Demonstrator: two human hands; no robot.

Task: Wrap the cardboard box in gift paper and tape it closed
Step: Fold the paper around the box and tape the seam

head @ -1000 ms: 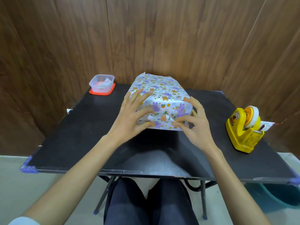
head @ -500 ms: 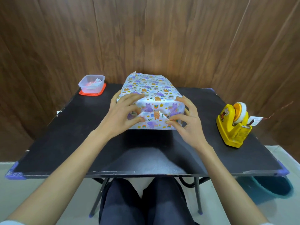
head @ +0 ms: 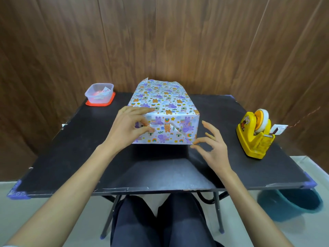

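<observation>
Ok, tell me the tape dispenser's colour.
The tape dispenser is yellow, with an orange hub; head view shows it best.

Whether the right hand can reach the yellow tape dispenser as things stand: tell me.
Probably yes: the right hand holds nothing, and only bare black table lies between it and the tape dispenser.
</observation>
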